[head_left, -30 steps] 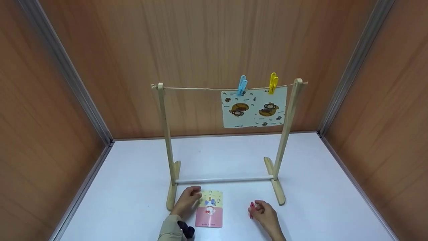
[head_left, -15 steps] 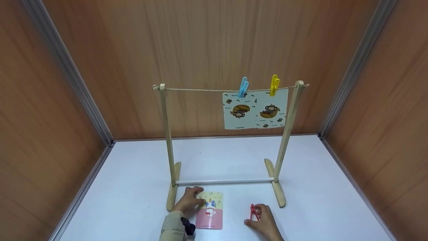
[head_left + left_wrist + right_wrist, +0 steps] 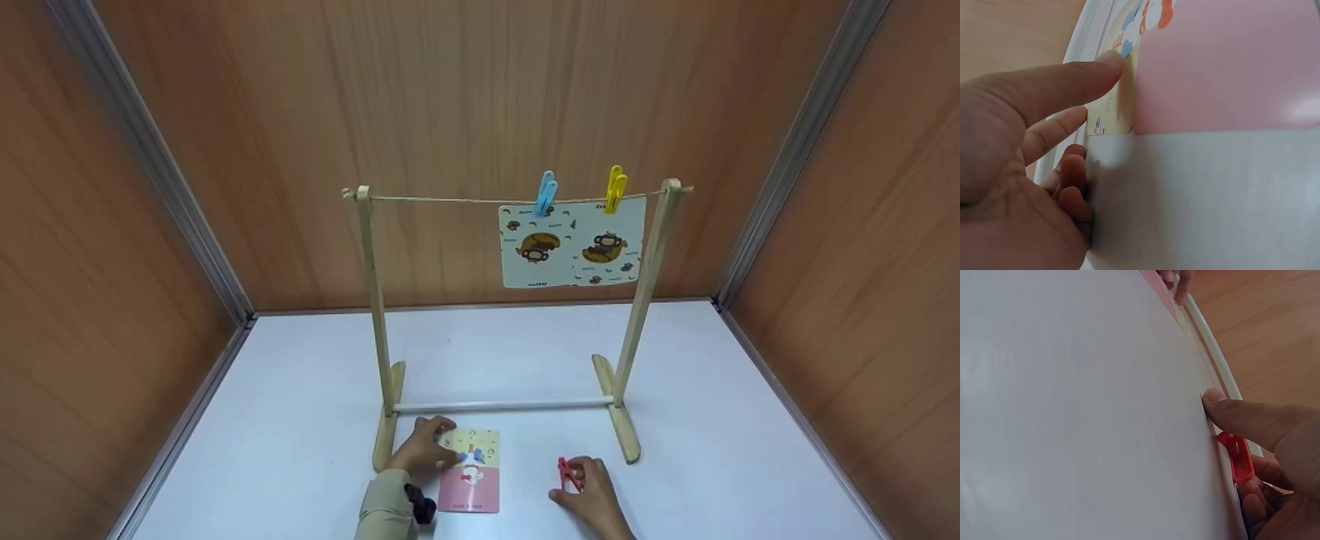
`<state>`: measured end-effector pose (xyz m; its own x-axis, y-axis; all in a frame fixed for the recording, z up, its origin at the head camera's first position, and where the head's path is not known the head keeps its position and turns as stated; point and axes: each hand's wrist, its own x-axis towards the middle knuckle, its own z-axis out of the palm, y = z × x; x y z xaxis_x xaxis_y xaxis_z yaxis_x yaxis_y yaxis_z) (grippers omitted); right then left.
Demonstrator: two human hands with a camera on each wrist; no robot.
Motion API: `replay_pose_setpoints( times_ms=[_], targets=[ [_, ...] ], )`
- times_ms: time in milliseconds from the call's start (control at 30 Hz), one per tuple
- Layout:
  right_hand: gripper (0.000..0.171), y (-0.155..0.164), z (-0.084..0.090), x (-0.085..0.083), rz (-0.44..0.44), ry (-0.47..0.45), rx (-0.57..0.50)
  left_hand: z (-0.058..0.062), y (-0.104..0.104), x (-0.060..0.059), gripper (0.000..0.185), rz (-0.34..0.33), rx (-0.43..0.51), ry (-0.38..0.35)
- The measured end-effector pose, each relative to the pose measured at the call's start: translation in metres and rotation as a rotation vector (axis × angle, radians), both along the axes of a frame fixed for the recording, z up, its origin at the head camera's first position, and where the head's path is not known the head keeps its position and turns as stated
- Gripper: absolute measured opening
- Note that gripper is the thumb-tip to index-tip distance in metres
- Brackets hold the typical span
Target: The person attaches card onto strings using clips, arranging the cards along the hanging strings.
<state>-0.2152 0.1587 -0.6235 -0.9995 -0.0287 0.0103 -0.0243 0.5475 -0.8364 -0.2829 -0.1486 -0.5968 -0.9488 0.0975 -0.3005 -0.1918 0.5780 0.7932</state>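
White table [image 3: 300, 390] between wood-grain walls. At 12 o'clock, wooden rack [image 3: 373, 300] with string, hung with monkey card [image 3: 571, 241] under blue peg [image 3: 544, 193] and yellow peg [image 3: 615, 187]. At 6 o'clock, just before the rack's rail, pink-and-yellow card [image 3: 471, 472] flat on the table. Left hand [image 3: 420, 452] at the card's 9 o'clock edge, thumb pressed on top, fingers curled at the edge. Right hand [image 3: 589, 491] at 5 o'clock, pinching red peg [image 3: 566, 474] against the table.
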Motion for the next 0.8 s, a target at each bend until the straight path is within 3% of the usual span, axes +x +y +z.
replay_pose_setpoints(
  times_ms=[500, 800],
  targets=[
    [0.053, 0.0036, 0.0025, 0.0019, 0.03, -0.01, 0.002, -0.0002, 0.0002, -0.0022, 0.049, -0.012, -0.044, 0.009],
    [0.04, 0.0048, 0.0018, 0.0033, 0.04, 0.008, 0.0, -0.0011, -0.0011, -0.0004, 0.045, -0.033, -0.042, 0.031]
  ],
)
